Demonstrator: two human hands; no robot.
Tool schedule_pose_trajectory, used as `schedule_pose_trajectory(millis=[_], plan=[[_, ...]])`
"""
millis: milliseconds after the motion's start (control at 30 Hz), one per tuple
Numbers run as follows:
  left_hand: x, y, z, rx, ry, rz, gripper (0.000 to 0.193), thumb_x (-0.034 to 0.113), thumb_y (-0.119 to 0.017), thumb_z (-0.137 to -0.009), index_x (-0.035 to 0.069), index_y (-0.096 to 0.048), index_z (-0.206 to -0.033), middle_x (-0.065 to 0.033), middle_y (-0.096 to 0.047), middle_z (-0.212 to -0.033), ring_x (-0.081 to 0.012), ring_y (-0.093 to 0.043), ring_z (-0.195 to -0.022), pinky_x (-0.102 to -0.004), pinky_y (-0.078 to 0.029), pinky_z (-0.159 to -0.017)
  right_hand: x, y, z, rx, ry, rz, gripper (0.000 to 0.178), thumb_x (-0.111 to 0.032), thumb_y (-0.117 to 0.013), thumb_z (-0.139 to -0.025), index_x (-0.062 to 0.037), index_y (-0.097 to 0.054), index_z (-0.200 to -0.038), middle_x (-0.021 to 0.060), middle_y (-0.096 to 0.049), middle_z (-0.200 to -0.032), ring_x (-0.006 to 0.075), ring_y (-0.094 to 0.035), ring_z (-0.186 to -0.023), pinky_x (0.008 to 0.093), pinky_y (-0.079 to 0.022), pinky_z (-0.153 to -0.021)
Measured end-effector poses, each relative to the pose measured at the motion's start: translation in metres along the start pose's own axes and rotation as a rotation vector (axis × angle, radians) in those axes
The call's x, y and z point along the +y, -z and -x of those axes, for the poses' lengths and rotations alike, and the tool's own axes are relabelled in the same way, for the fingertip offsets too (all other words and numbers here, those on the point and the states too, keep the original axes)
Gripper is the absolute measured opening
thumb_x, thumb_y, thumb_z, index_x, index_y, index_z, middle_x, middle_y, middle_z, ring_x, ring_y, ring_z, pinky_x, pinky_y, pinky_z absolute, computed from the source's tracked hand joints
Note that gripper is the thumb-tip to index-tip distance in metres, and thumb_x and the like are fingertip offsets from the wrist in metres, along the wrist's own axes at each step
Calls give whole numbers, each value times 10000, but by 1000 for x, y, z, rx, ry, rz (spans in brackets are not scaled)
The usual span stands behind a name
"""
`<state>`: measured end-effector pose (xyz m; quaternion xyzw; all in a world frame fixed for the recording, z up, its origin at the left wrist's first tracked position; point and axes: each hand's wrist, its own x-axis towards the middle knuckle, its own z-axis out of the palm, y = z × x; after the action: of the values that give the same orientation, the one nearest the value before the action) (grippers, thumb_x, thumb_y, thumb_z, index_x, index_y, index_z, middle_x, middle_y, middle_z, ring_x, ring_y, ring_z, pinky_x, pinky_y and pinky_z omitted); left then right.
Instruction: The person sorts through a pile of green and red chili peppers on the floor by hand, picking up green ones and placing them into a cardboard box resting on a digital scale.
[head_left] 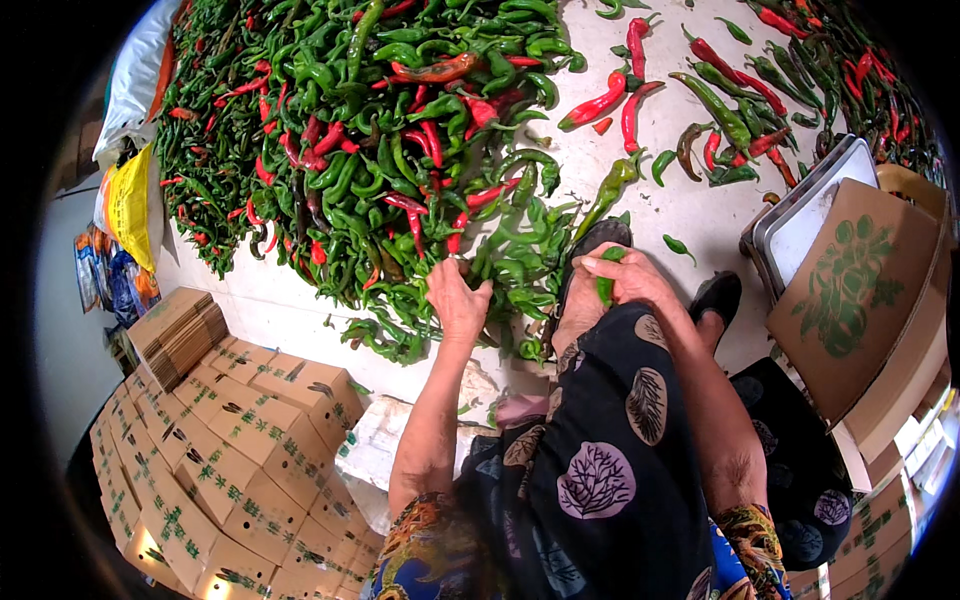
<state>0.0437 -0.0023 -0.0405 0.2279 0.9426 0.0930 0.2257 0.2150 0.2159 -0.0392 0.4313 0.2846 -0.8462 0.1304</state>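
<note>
I see the right hand (632,277) pinching a green pepper (606,284) over the knee, left hand (457,300) fingers curled into the pepper pile (370,150) at 11 o'clock, most of it unsorted, few loose peppers (715,110) at 1 o'clock.

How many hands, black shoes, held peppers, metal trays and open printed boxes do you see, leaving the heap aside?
Hands: 2, left hand and right hand
Black shoes: 2, the other at
Green pepper held in the right hand's fingers: 1
Metal tray: 1
Open printed box: 1
Total: 7
</note>
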Motion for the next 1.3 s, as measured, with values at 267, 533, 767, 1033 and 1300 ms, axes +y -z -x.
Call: schedule_pose_trajectory(millis=[267, 533, 767, 1033, 1300], plan=[[31, 16, 4, -278, 299, 1129, 236, 132, -672, -832, -7, -575, -996, -34, -628, -908, -118, -572, -798, -261, -456, -773, 13, -11, -9, -103, 90, -157, 382, -240, -723, -827, -25, -623, -1127, 94, -661, -1035, 166, -619, -886, 292, -464, -781], [94, 28, 31, -310, -318, 580, 386, 84, -578, -848, 25, -555, -1228, -138, -549, -1175, -219, -562, -1038, -325, -428, -951, 1, -41, 1, 43, 11, -122, 367, -158, -778, -751, -22, -607, -1045, 82, -626, -947, 156, -574, -903, 308, -444, -812], [52, -2, -23, 124, -159, 338, 473, 141, -685, -752, 10, -547, -1186, -202, -601, -1052, -360, -538, -1013, -419, -394, -938, 2, -8, -7, 79, 25, -182, 248, -35, -704, -764, -17, -599, -988, 100, -646, -856, 190, -642, -767, 298, -522, -661], [69, 0, -27, -25, -215, 377, 328, 148, -745, -689, 9, -647, -970, -146, -570, -889, -300, -577, -861, -377, -475, -769, 0, -24, -12, 44, 39, -385, 513, 46, -645, -769, 10, -501, -1260, 164, -597, -1184, 258, -648, -976, 319, -516, -741], [122, 21, 11, -185, -357, 582, 530, -4, -639, -748, -5, -493, -1257, -208, -570, -1096, -356, -580, -993, -368, -480, -840, -10, -21, -2, 5, 67, -259, 470, -25, -739, -760, -48, -577, -1201, 76, -648, -1038, 152, -631, -872, 285, -510, -735]])
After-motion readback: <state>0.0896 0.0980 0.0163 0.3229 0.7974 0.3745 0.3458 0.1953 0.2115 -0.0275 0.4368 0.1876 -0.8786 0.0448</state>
